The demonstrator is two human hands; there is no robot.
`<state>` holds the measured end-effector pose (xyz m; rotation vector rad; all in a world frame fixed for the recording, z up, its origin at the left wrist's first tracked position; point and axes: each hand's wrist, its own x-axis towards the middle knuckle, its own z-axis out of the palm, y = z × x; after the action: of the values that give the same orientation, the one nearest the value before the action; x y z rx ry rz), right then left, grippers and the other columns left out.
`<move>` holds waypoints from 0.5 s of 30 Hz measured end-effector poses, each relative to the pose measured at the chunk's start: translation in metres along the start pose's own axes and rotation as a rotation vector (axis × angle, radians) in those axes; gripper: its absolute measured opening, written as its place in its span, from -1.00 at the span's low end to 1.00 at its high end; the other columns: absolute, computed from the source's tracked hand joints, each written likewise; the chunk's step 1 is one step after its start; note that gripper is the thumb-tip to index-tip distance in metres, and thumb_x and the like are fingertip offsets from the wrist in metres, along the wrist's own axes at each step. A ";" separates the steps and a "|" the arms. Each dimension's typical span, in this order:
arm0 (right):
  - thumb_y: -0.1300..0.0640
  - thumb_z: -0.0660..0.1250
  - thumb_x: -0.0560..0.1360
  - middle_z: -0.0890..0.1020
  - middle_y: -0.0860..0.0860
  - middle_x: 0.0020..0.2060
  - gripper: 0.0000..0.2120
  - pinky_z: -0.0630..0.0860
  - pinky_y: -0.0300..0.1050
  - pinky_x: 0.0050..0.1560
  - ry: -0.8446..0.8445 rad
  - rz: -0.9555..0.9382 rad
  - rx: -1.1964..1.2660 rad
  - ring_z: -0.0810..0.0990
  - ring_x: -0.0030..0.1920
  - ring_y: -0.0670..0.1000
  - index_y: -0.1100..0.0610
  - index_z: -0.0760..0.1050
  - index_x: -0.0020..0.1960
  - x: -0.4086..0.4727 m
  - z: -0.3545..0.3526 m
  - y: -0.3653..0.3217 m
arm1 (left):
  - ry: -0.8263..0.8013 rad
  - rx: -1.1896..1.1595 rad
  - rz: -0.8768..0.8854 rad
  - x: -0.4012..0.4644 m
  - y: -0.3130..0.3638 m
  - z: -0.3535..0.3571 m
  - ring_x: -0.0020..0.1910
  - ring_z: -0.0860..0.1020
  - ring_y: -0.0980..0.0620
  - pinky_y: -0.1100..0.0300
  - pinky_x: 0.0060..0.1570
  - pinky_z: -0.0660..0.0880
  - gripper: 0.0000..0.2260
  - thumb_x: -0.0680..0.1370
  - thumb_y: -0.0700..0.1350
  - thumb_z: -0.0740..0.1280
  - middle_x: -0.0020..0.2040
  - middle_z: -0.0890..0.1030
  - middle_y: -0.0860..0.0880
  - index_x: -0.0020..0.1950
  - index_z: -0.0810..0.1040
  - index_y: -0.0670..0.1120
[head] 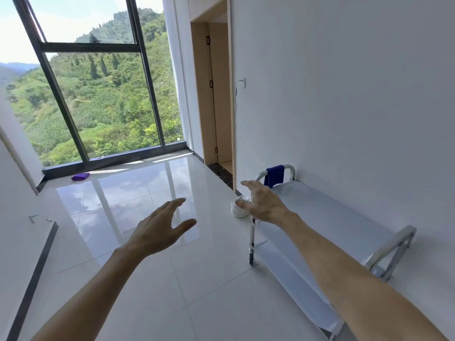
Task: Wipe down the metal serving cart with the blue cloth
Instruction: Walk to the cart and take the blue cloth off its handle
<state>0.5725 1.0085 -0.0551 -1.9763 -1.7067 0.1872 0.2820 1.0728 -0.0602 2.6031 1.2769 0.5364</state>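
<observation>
Blue cloth [274,175] draped over tubular handle, shiny metal cart [332,212].

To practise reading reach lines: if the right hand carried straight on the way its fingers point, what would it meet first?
Probably the blue cloth draped over the far handle of the metal cart. The right hand is open and points towards it, though depth is uncertain.

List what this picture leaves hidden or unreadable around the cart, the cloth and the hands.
- Metal serving cart, head view: its near end is hidden behind the right forearm; the lower shelf is mostly covered by the top shelf.
- Blue cloth: its lower end is hidden behind the right hand.
- White stack on the floor: partly hidden by the same hand, too small to identify.
- Left hand: palm faces away.
</observation>
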 end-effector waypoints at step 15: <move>-0.13 0.35 0.56 0.35 0.00 0.50 -0.37 0.37 0.06 0.41 -0.021 0.169 0.053 0.35 0.45 0.08 0.04 0.26 0.54 0.225 0.048 0.119 | -0.056 -0.146 0.091 0.280 -0.072 0.105 0.34 0.49 0.04 -0.01 0.21 0.50 -0.25 0.41 0.46 0.13 0.47 0.42 0.07 0.51 0.26 0.11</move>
<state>0.7014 1.2283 -0.1003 -2.0859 -1.5302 0.3105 0.4293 1.3373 -0.1143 2.5454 1.0644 0.5460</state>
